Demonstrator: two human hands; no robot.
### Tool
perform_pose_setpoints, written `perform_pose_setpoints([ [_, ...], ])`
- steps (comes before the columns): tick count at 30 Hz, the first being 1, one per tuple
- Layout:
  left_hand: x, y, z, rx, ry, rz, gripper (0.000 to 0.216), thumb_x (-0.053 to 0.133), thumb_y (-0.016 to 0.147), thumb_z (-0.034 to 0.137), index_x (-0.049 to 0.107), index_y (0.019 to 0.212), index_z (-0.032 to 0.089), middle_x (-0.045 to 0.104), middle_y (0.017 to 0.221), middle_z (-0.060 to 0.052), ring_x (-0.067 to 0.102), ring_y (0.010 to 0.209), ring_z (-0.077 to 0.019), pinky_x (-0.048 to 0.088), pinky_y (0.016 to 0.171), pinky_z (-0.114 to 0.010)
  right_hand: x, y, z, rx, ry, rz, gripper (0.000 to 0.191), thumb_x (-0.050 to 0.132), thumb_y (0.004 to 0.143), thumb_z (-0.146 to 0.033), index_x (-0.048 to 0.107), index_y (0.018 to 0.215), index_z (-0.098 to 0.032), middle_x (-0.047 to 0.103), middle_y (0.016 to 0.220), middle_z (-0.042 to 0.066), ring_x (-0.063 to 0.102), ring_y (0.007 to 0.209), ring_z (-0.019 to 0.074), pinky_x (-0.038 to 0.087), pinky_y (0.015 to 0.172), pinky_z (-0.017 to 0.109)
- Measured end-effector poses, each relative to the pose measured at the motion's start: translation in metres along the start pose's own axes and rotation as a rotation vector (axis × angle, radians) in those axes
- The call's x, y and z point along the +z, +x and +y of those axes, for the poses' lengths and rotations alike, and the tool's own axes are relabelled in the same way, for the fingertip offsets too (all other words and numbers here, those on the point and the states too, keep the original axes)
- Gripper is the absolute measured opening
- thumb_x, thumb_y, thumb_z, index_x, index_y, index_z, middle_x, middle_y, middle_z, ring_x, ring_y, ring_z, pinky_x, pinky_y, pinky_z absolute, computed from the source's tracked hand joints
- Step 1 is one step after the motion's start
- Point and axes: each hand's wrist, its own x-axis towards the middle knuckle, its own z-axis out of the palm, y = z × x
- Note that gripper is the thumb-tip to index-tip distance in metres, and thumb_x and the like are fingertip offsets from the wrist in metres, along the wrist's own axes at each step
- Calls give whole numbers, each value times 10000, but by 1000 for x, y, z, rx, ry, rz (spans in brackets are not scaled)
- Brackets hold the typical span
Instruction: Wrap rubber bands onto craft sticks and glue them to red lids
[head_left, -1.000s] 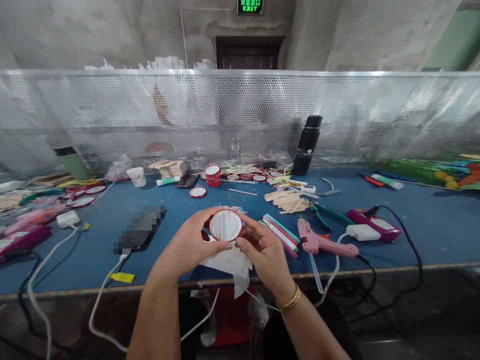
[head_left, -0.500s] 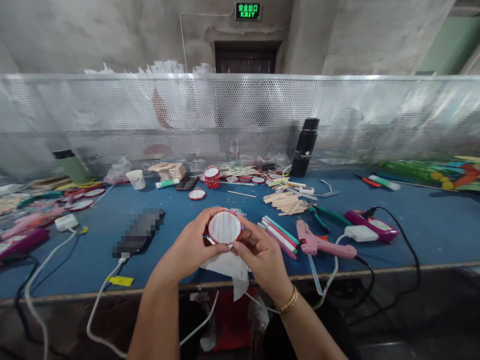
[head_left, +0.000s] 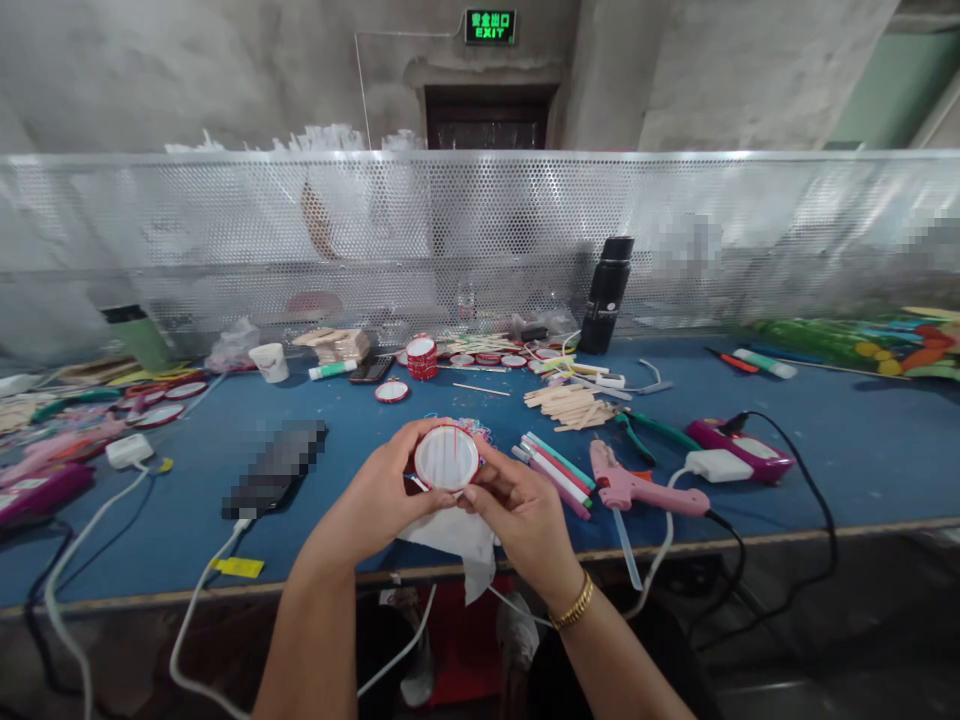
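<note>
Both my hands hold a small round lid (head_left: 447, 457), white inside with a red rim and thin red lines across it, above the near edge of the blue table (head_left: 187, 480). My left hand (head_left: 382, 490) wraps its fingers round the lid's left side and underside. My right hand (head_left: 517, 510) pinches the lid's lower right rim with thumb and fingers. A gold bracelet sits on my right wrist. A white tissue (head_left: 454, 540) lies under my hands.
A pink glue gun (head_left: 637, 488) with a black cord lies to the right, beside coloured markers (head_left: 559, 465) and craft sticks (head_left: 570, 402). A phone (head_left: 274, 468) on a white cable lies left. More red-rimmed lids (head_left: 424, 355), a black bottle (head_left: 606, 295) and a perforated metal screen (head_left: 480, 240) stand behind.
The view shifted slightly; my hands and the lid sit a little lower and left in the frame. My right fingers have closed in on the lid's lower rim.
</note>
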Motion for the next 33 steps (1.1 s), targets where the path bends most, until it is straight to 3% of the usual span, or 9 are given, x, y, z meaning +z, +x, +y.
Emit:
perform_pose_setpoints([
  [19, 0, 1, 1, 9, -3, -7, 680, 869, 746, 308, 561, 1347, 227, 667, 1355, -104, 635, 1234, -310, 475, 1112, -468, 1, 0, -4, 8, 41, -8, 461, 717, 871, -233, 699, 1332, -230, 708, 788, -16, 695, 658, 137, 599, 654, 278],
  [24, -1, 0, -1, 30, 30, 4, 671, 853, 765, 307, 534, 1353, 248, 644, 1360, -87, 623, 1235, -294, 475, 1106, -451, 1, -3, -8, -27, 2, 6, 489, 713, 902, -268, 646, 1386, -249, 743, 933, 35, 725, 761, 165, 623, 710, 303],
  [27, -1, -1, 0, 51, 25, -5, 650, 826, 790, 272, 515, 1362, 260, 617, 1386, -81, 600, 1264, -277, 456, 1124, -437, 2, -3, -11, -33, -6, 35, 510, 686, 939, -311, 603, 1440, -265, 761, 1037, 65, 741, 758, 168, 626, 666, 294],
  [33, 3, -2, 4, 29, 35, -42, 674, 804, 778, 235, 501, 1379, 269, 601, 1404, -80, 596, 1273, -286, 459, 1121, -445, 2, 2, -13, 14, -24, 149, 274, 667, 941, -355, 776, 1127, -185, 721, 671, 10, 680, 553, 148, 585, 544, 261],
])
